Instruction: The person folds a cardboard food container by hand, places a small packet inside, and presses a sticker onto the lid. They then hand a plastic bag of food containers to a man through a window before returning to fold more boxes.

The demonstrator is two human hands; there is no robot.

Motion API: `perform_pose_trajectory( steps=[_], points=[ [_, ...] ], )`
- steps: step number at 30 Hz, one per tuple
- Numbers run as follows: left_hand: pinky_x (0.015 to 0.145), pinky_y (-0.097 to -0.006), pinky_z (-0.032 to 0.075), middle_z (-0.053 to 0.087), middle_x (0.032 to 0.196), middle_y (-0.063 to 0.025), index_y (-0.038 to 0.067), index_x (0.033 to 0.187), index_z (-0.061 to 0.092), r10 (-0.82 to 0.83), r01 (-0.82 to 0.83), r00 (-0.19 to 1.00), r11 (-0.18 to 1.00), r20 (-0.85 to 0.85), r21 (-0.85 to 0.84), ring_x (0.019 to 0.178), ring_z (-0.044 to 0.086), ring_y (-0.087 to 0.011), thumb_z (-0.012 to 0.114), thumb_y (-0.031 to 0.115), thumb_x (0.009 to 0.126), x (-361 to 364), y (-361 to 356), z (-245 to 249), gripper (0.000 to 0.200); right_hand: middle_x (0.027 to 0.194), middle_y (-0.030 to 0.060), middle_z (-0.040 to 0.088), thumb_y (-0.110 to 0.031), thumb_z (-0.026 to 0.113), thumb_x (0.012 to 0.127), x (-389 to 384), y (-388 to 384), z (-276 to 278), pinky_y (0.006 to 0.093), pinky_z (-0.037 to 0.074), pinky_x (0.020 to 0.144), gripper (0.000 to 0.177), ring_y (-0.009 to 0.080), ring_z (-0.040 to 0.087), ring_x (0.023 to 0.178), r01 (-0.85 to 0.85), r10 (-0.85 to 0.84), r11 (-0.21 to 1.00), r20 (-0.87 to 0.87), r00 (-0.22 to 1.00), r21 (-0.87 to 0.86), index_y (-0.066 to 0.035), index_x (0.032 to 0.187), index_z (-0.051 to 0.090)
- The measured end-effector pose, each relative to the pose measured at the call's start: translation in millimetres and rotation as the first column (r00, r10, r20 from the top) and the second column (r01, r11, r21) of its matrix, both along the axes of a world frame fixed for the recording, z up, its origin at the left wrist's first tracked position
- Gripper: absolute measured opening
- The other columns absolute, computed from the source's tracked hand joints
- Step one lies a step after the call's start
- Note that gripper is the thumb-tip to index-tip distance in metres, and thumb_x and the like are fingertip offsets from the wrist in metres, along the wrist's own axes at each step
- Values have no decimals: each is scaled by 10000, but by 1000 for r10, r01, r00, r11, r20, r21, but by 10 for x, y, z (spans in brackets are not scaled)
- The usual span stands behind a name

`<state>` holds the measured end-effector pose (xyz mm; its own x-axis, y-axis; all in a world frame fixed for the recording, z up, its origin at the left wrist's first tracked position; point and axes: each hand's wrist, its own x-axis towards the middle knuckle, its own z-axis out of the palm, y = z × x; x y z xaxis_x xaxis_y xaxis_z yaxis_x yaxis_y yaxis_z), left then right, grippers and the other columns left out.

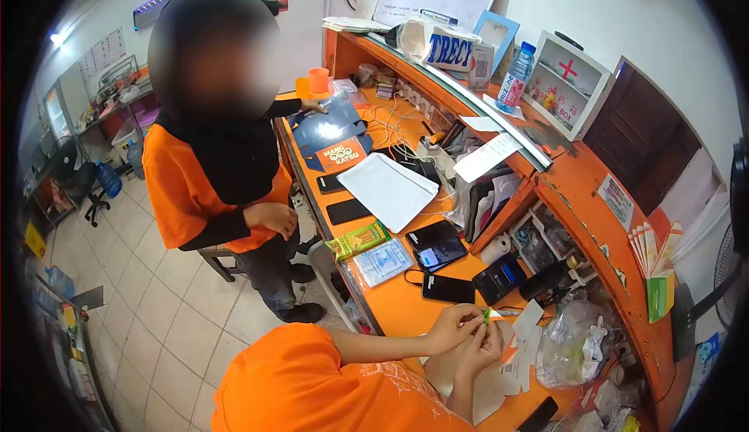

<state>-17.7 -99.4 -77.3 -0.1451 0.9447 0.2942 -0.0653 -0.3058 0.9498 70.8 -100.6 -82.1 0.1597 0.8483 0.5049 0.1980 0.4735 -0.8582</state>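
While a green slip point(486, 315) is pinched between left hand point(455, 327) and right hand point(481, 351), its handling is judged midway, white cards point(527, 321) being left untouched.

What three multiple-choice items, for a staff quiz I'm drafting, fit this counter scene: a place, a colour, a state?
1. Where does the water bottle stand? A on the floor; B on the upper ledge beside the first-aid box; C on a chair.
2. What colour is the cup at the desk's far end? A blue; B white; C orange.
3. How is the small green item held? A lying loose; B pinched between both hands; C hanging from a hook.
B, it stands next to the box; C, it is orange; B, left hand and right hand meet on it.
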Motion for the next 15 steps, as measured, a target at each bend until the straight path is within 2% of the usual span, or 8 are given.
perform_pose_trajectory(
  steps=[1, 3, 4, 6, 10, 12, 13, 15],
  points=[
    [702, -246, 498, 556, 1040, -138, -53, 912, 571, -3, 3, 1000, 1000, 1, -2, 841, 575, -135, 524, 80, 840, -2, 3, -48, 159, 834, 72, 560, -4, 477, 841, 15, 2, -67, 224, 481, 618, 197, 127, 570, 700, 3, -3, 1000, 1, 1000, -2, 65, 1011, 548],
    [694, -251, 501, 586, 961, -119, -56, 911, 570, -9, 7, 1000, 994, -15, -106, 800, 584, -133, 527, 78, 839, -37, 16, -106, 158, 818, 67, 568, -18, 467, 849, 34, 24, -150, 220, 479, 613, 189, 126, 570, 707, 46, -64, 996, 246, 967, 78, 65, 990, 562],
    [694, -251, 501, 586, 961, -119, -56, 911, 570, -10, 8, 1000, 995, -17, -104, 800, 584, -133, 527, 78, 839, -61, 17, -119, 158, 818, 67, 568, -18, 467, 849, 33, 32, -170, 220, 479, 613, 189, 126, 570, 707, 47, -65, 996, 243, 968, 80, 65, 990, 562],
    [683, -253, 499, 604, 868, -86, -59, 904, 571, -109, 140, 980, 972, 167, -188, 753, 588, -128, 532, 71, 835, -77, 1, -156, 152, 831, 88, 538, 19, 474, 822, 49, 15, -211, 232, 466, 598, 156, 140, 552, 715, -102, 68, 966, -145, 987, -238, 91, 928, 564],
    [672, -259, 494, 606, 806, -68, -48, 904, 578, -97, 111, 992, 971, 76, -213, 723, 588, -115, 541, 80, 831, -28, -32, -333, 152, 814, 71, 534, 2, 477, 831, 143, 36, -581, 237, 479, 589, 128, 137, 552, 663, -45, 2, 970, -179, 984, -237, 75, 891, 564],
    [667, -262, 488, 604, 785, -67, -37, 896, 585, -104, 78, 990, 970, -100, -230, 716, 585, -111, 554, 96, 827, -60, 19, -382, 154, 863, 68, 534, 0, 483, 830, 111, 16, -554, 238, 491, 601, 106, 140, 561, 697, -126, 31, 940, -288, 957, -317, 62, 870, 560],
    [664, -264, 481, 609, 775, -72, -35, 878, 592, -72, 47, 986, 986, -153, -163, 705, 581, -111, 560, 101, 823, -62, 34, -418, 150, 889, 58, 528, -3, 490, 830, 124, 40, -684, 235, 493, 624, 100, 137, 556, 752, -125, 8, 925, -310, 951, -360, 54, 876, 558],
    [667, -260, 477, 612, 782, -75, -33, 865, 596, -33, 8, 983, 991, -180, -136, 703, 579, -113, 564, 102, 820, -57, 24, -434, 146, 832, 41, 534, -22, 496, 837, 83, 78, -892, 217, 454, 594, 102, 111, 530, 701, -97, -37, 941, -381, 924, -325, 38, 885, 562]
  ],
)
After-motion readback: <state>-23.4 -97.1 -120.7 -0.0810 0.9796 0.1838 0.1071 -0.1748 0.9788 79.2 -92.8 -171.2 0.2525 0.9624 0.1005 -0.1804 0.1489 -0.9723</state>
